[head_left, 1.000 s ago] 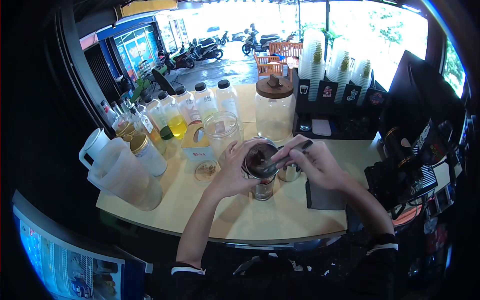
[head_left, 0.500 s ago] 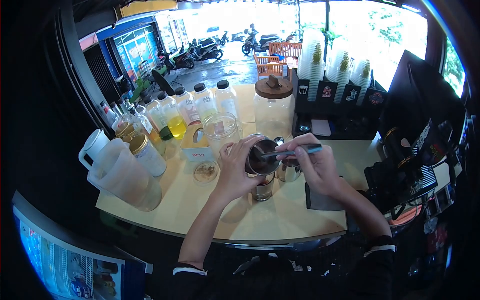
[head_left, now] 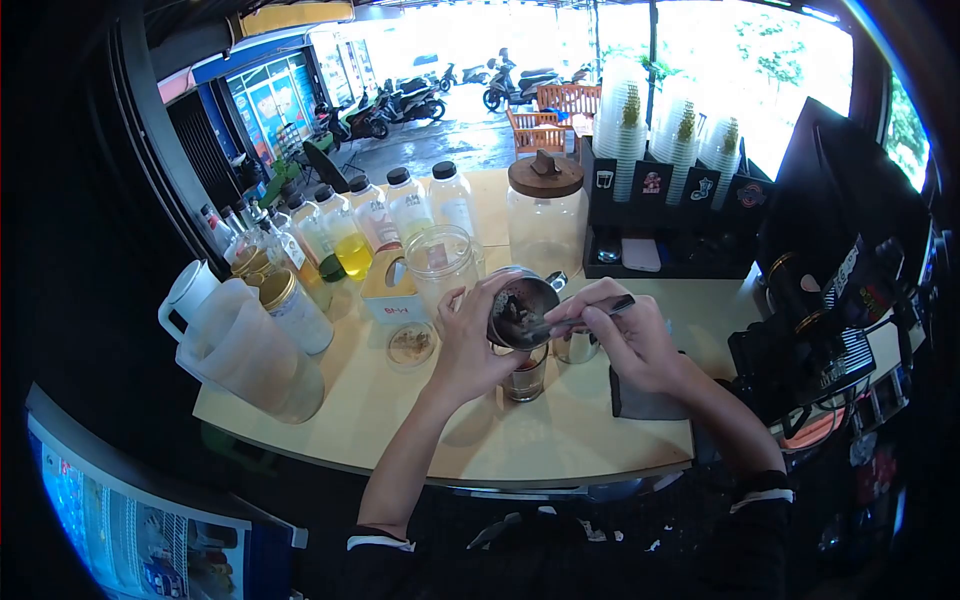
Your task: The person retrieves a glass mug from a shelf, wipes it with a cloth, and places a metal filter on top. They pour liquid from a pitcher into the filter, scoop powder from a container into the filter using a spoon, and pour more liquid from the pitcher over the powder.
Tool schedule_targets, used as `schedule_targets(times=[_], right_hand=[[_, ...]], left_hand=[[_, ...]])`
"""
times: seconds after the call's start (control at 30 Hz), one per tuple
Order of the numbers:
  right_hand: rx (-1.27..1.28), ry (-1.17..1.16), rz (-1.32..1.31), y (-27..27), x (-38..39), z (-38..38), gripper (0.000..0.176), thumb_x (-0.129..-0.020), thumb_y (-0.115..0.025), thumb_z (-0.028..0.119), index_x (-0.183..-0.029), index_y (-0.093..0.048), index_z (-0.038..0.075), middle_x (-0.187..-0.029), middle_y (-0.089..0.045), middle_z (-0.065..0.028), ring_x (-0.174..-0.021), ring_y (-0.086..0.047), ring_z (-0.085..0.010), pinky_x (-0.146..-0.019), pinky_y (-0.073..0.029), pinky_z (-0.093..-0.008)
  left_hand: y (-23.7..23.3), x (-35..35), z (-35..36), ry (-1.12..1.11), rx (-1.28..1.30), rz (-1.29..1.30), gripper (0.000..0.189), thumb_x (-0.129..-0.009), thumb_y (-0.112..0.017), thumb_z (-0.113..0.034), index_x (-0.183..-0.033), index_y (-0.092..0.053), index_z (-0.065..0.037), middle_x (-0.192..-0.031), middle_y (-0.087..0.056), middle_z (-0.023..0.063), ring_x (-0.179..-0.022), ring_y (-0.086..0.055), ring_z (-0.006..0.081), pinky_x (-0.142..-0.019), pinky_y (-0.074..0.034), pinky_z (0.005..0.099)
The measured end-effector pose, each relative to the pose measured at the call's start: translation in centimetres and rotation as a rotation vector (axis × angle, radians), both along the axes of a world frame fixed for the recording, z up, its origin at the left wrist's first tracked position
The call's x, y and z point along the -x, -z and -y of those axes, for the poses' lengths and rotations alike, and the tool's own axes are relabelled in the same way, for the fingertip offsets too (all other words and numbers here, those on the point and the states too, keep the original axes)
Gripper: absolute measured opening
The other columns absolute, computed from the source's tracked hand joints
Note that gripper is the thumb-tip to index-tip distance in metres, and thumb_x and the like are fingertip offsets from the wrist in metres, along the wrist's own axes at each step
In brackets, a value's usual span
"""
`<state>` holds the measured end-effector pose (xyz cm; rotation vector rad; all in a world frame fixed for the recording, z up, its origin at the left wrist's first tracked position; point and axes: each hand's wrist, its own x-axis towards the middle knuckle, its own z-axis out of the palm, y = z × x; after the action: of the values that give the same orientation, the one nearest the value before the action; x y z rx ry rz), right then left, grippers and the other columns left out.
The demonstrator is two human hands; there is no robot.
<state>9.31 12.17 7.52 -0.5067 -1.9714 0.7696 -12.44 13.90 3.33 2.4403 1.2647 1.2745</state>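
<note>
My left hand (head_left: 478, 325) is closed round a metal pitcher (head_left: 520, 312), tilted so that its mouth faces me. Dark brown contents with paler streaks show inside it. A spoon (head_left: 590, 315) is pinched in my right hand (head_left: 630, 340), its lower end inside the pitcher's mouth. Directly under the pitcher stands a small glass (head_left: 525, 382) with dark reddish-brown liquid; its top is partly hidden. Just right of that glass, a second metal cup (head_left: 578, 347) is half hidden by my right hand.
Left stand a large plastic jug (head_left: 250, 350), a gold-lidded jar (head_left: 297, 312) and several black-capped bottles (head_left: 408, 205). An open clear jar (head_left: 443, 265) and a round lid (head_left: 411, 345) lie near my left hand. A wooden-lidded jar (head_left: 548, 220), stacked cups (head_left: 620, 130) and a dark cloth (head_left: 650, 395) are rightward.
The spoon has swung lower and its handle has tipped inside the pitcher, with my right hand turning slightly. Paler streaks now show in the pitcher. My left hand stays nearly still.
</note>
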Motion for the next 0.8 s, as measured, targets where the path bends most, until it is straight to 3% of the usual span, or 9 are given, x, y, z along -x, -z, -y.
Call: schedule_targets(times=[0.1,0.2,0.43,0.5,0.6,0.7,0.8], right_hand=[[0.054,0.04,-0.115,0.1,0.3,0.4,0.022,-0.096,-0.039,0.003,-0.104,-0.059,-0.004,-0.095,-0.064,-0.0127,-0.089,-0.067,-0.019,-0.08,-0.053,-0.0305],[0.066,-0.004,-0.011,-0.2,-0.1,0.1,0.023,-0.098,-0.037,0.004,-0.104,-0.058,-0.004,-0.097,-0.064,-0.0124,-0.091,-0.066,-0.0178,-0.083,-0.053,-0.03],[0.143,-0.081,-0.099,-0.7,-0.4,-0.6,0.021,-0.099,-0.036,0.007,-0.106,-0.053,-0.005,-0.099,-0.064,-0.0134,-0.091,-0.066,-0.0173,-0.083,-0.053,-0.0309],[0.193,-0.105,-0.025,-0.9,-0.7,-0.8,0.023,-0.101,-0.039,0.018,-0.107,-0.049,-0.002,-0.108,-0.061,-0.0182,-0.097,-0.064,-0.0208,-0.087,-0.052,-0.035],[0.124,-0.08,-0.117,-0.3,-0.4,-1.0,0.022,-0.1,-0.038,0.009,-0.105,-0.053,-0.005,-0.1,-0.065,-0.0141,-0.091,-0.066,-0.0173,-0.083,-0.052,-0.0315],[0.147,-0.087,0.014,-0.7,-0.3,-0.4,0.022,-0.1,-0.038,0.009,-0.105,-0.053,-0.005,-0.1,-0.065,-0.0138,-0.091,-0.065,-0.017,-0.082,-0.052,-0.0315],[0.11,-0.039,-0.069,-0.9,-0.3,-0.9,0.022,-0.1,-0.037,0.008,-0.103,-0.054,-0.005,-0.099,-0.066,-0.0126,-0.09,-0.066,-0.0162,-0.082,-0.053,-0.0307]], left_hand=[[0.0,0.0,0.0,0.014,0.019,0.003,0.084,-0.059,-0.08,-0.024,-0.133,-0.04,-0.018,-0.13,-0.051,0.0044,-0.124,-0.047,0.0204,-0.108,-0.018,0.0473],[-0.2,0.1,0.2,0.031,0.044,0.01,0.086,-0.059,-0.08,-0.024,-0.134,-0.039,-0.018,-0.13,-0.052,0.0052,-0.125,-0.047,0.0209,-0.109,-0.016,0.0477],[-0.4,0.4,0.2,0.074,0.082,0.003,0.083,-0.062,-0.077,-0.022,-0.135,-0.037,-0.019,-0.13,-0.052,0.0062,-0.124,-0.048,0.0219,-0.11,-0.012,0.0486],[-0.3,0.5,-0.1,0.074,0.079,-0.002,0.083,-0.063,-0.077,-0.021,-0.135,-0.037,-0.019,-0.129,-0.053,0.0061,-0.124,-0.048,0.0216,-0.11,-0.012,0.0487],[-0.3,0.6,-0.1,0.077,0.084,-0.002,0.082,-0.063,-0.077,-0.021,-0.135,-0.037,-0.019,-0.129,-0.053,0.0056,-0.124,-0.048,0.0211,-0.11,-0.012,0.0489],[-0.3,0.5,0.0,0.079,0.086,0.004,0.081,-0.064,-0.076,-0.02,-0.135,-0.037,-0.019,-0.128,-0.054,0.005,-0.124,-0.048,0.0206,-0.11,-0.011,0.049],[-0.3,0.6,0.0,0.093,0.087,0.006,0.081,-0.064,-0.076,-0.02,-0.135,-0.038,-0.02,-0.129,-0.053,0.0045,-0.125,-0.048,0.0205,-0.111,-0.011,0.0491]])
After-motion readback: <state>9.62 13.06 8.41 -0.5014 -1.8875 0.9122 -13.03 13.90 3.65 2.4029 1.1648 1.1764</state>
